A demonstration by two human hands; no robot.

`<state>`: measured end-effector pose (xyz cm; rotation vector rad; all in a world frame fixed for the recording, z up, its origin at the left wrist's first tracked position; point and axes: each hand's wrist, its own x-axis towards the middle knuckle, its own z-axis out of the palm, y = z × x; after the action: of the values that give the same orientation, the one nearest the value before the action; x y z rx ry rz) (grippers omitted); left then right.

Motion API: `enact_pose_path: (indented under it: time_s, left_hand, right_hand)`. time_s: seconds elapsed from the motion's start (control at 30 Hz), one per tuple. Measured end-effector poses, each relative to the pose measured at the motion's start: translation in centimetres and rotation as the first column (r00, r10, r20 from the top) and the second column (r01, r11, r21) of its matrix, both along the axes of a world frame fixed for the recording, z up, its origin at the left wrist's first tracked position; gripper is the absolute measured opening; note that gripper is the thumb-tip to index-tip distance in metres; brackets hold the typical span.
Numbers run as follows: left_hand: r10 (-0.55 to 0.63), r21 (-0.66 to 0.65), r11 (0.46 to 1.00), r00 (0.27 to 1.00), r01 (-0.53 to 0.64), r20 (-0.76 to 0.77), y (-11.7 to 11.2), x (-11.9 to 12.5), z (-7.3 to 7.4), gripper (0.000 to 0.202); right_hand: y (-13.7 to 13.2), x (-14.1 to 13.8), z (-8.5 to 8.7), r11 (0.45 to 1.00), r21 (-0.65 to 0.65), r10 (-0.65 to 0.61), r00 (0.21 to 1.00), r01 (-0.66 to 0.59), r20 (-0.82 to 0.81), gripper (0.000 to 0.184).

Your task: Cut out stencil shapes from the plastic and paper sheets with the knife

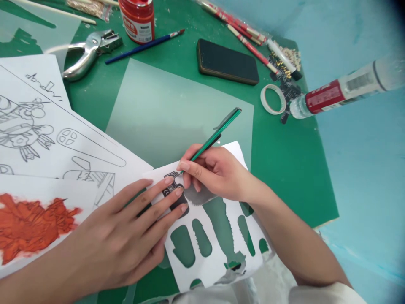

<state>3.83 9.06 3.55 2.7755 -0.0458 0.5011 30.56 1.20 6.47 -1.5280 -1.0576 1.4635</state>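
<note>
The place is marked as a craft workspace by the supplies spread over a green tabletop (300, 169), which is bordered at three o'clock by a pale blue wall (363, 177). At nine o'clock, sheets of line drawings (34, 118) are laid out; at eight, a painted sheet (34, 228) is daubed with orange. A jar of red paint (138, 21) and a blue paintbrush (145, 46) are seen at eleven, a metal hole punch (95, 44) at ten, and a roll of tape (283, 100) at two. At six, a white sheet (211, 266) is pierced with cut-out shapes. Whether a home, school or studio is shown cannot be told.
</note>
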Motion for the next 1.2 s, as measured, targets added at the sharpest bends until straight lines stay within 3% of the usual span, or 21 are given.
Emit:
enact_pose_path:
  time_s: [0.33, 0.47, 0.63, 0.87, 0.97, 1.03, 1.2]
  left_hand:
    - [0.015, 0.005, 1.000, 0.998, -0.016, 0.054, -0.1, 0.0, -0.1, 0.044]
    - [0.053, 0.150, 0.987, 0.997, -0.062, 0.061, 0.0, -0.9, 0.2, 0.044]
    - [-0.002, 0.360, 0.932, 0.990, -0.050, 0.144, 0.7, -2.2, -0.3, 0.035]
    - [0.017, 0.171, 0.983, 0.962, -0.065, 0.271, 0.3, -0.9, 0.1, 0.004]
    - [-0.007, 0.152, 0.988, 0.954, -0.041, 0.299, 0.0, -1.0, 0.0, 0.038]
    - [-0.027, 0.175, 0.984, 0.956, -0.026, 0.292, 0.0, -1.1, -0.4, 0.050]
    - [-0.033, 0.295, 0.955, 0.973, -0.036, 0.228, 1.0, -0.9, -1.3, 0.042]
  right_hand:
    - [-0.1, 0.5, -0.4, 0.995, 0.041, -0.076, 0.977, 0.086, -0.202, 0.047]
    - [-0.2, 0.4, -0.8, 0.986, 0.071, -0.136, 0.969, 0.154, -0.205, 0.046]
    - [-0.7, -0.2, -1.2, 0.963, 0.093, -0.232, 0.956, 0.251, -0.180, 0.053]
    - [-0.3, -0.1, -1.6, 0.946, 0.121, -0.281, 0.947, 0.301, -0.159, 0.072]
    - [-0.1, -0.1, -1.7, 0.953, 0.109, -0.264, 0.952, 0.282, -0.157, 0.075]
    - [0.0, -0.3, -1.8, 0.954, 0.108, -0.265, 0.953, 0.281, -0.144, 0.077]
    - [0.5, -1.0, -2.2, 0.927, 0.193, -0.322, 0.946, 0.321, -0.027, 0.085]
